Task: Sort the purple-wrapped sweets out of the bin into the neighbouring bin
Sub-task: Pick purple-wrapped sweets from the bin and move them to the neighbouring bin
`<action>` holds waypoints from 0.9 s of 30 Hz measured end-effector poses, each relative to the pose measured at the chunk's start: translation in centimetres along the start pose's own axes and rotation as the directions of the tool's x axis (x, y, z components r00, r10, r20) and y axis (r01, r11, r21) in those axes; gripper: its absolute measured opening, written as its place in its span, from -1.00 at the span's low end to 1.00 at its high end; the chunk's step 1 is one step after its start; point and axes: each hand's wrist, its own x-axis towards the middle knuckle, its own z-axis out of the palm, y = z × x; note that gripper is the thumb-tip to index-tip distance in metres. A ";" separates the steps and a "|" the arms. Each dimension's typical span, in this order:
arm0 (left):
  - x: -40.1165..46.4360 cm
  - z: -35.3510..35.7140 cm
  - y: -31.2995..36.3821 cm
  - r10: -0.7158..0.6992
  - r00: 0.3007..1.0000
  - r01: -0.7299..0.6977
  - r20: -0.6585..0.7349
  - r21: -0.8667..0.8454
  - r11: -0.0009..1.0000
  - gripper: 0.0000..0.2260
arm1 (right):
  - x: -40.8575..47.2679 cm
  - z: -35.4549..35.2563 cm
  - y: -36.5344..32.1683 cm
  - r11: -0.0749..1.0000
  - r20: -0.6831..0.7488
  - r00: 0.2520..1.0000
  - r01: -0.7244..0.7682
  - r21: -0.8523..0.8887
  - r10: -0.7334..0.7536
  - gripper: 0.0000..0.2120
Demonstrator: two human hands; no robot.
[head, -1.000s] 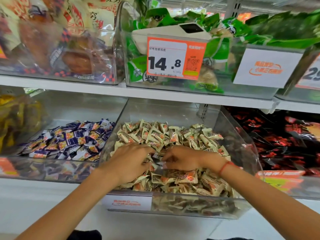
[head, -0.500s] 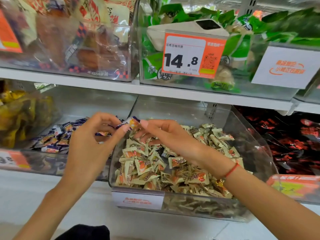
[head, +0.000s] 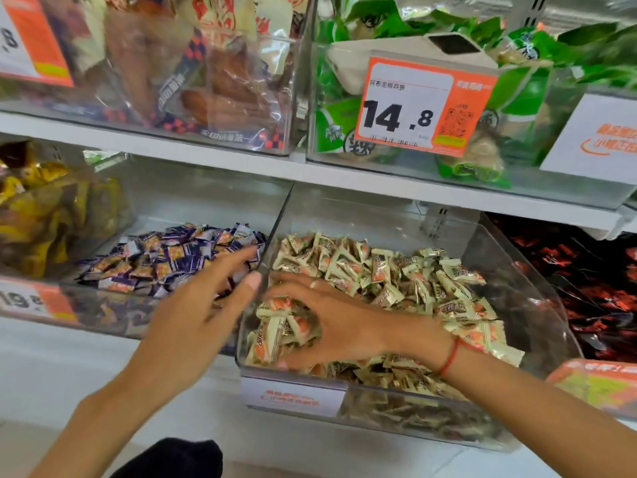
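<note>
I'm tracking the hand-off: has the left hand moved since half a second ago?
Yes. The left hand has moved left of the clear divider wall toward the purple sweets bin, fingers now straight; the sweet it pinched is no longer in it.

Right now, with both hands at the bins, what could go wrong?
1. The right hand is spread on the heaped cream sweets near the bin's front wall; raking could push some over it.
2. The left hand hangs open beside the divider, so a sweep might knock purple sweets around.
3. No purple wrapper shows in the cream heap; strays may lie buried.
</note>
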 end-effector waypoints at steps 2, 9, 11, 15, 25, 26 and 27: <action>-1.0 1.4 0.2 0.000 0.998 -0.003 0.060 0.044 0.999 -0.55 | 0.8 0.7 0.0 0.998 0.012 1.000 -0.014 -0.069 0.015 -0.28; -1.8 2.1 0.2 0.080 0.996 -0.064 -0.049 0.281 0.958 -0.55 | 0.4 -0.6 0.9 0.968 0.011 0.999 0.035 -0.250 -0.033 -0.53; -2.0 2.3 0.2 0.086 0.995 -0.066 -0.049 0.320 0.945 -0.56 | -1.0 -1.8 2.6 0.974 -0.017 0.999 -0.049 -0.223 0.046 -0.55; -1.8 2.4 0.2 0.104 0.994 -0.083 -0.045 0.340 0.937 -0.57 | -5.2 -4.4 5.9 0.988 -0.213 0.970 -0.134 -0.078 0.115 -0.58; -1.7 2.4 0.1 0.108 0.993 -0.085 -0.052 0.335 0.939 -0.59 | -9.3 -7.4 7.8 0.867 -0.229 0.936 -0.338 -0.367 0.268 -0.47; -1.7 2.4 0.2 0.108 0.993 -0.086 -0.048 0.334 0.939 -0.59 | -9.1 -7.1 7.1 0.882 -0.237 0.947 -0.294 -0.367 0.217 -0.52; -1.7 2.4 0.2 0.107 0.993 -0.086 -0.046 0.330 0.940 -0.59 | -8.7 -6.7 6.4 0.918 -0.219 0.961 -0.235 -0.318 0.170 -0.58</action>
